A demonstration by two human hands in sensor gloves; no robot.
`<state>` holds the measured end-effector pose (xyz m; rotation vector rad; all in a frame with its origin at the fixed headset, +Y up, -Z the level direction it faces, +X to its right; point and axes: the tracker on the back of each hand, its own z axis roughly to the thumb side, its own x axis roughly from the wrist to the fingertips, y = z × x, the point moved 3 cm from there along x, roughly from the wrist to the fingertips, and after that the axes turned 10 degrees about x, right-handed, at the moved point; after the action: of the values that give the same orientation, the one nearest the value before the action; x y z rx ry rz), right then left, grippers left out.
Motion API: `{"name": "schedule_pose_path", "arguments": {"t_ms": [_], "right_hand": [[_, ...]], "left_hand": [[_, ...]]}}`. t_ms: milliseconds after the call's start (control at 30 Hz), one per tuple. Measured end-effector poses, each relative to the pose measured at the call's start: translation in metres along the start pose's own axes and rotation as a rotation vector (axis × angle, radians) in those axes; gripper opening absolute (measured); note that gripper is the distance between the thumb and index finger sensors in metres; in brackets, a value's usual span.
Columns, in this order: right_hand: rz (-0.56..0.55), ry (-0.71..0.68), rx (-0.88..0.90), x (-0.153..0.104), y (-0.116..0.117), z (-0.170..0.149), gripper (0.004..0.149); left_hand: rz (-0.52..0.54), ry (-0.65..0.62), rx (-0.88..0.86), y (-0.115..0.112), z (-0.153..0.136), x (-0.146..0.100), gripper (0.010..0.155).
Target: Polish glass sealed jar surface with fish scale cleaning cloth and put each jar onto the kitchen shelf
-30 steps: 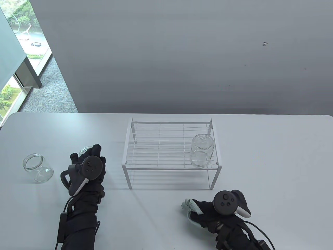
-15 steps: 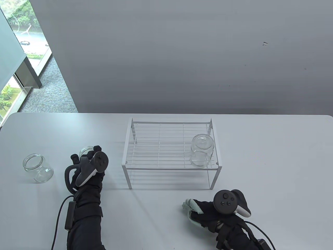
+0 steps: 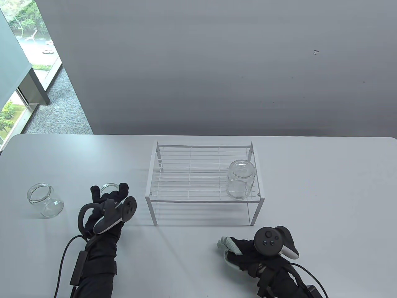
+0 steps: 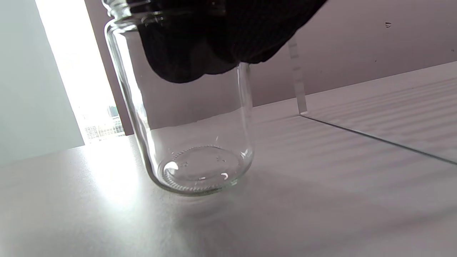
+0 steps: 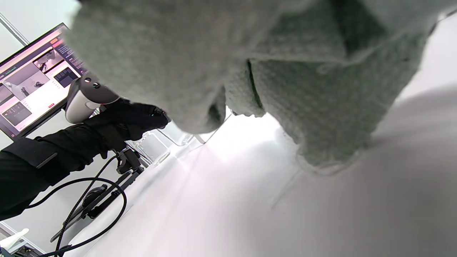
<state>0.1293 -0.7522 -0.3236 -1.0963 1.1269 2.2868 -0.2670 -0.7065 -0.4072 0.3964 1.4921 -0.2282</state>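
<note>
Left of the white wire kitchen shelf (image 3: 203, 180), the black-gloved left hand (image 3: 108, 201) grips a clear open-mouthed glass jar (image 4: 192, 121) near its neck. The right hand (image 3: 248, 253) holds the bunched pale green cloth (image 3: 228, 246). Advice: carry the jar upright to the cloth, wrapping firmly since glass likely slips.

White table (image 3: 325, 192). On it: wire shelf (image 3: 203, 173) w/ one inverted jar (image 3: 241, 179) on top, R end. Open jar (image 3: 45, 200) well L of L hand's fingers (image 3: 124, 187); second jar (image 4: 185, 117) stands gripped by them.

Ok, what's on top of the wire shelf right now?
One glass jar sits at the right front of the wire shelf, seemingly upside down. The remaining grid is bare. The jar hides the grid beneath it.
</note>
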Motion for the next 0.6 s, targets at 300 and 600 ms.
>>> {"name": "schedule_pose_path", "arguments": {"t_ms": [300, 600], "right_hand": [[-0.081, -0.038, -0.019, -0.003, -0.003, 0.006, 0.059], [-0.246, -0.111, 0.05, -0.01, -0.012, 0.012, 0.06]], "left_hand": [[-0.268, -0.055, -0.216, 0.032, 0.02, -0.043, 0.052], [-0.436, -0.329, -0.862, 0.054, 0.074, -0.062, 0.051]]}}
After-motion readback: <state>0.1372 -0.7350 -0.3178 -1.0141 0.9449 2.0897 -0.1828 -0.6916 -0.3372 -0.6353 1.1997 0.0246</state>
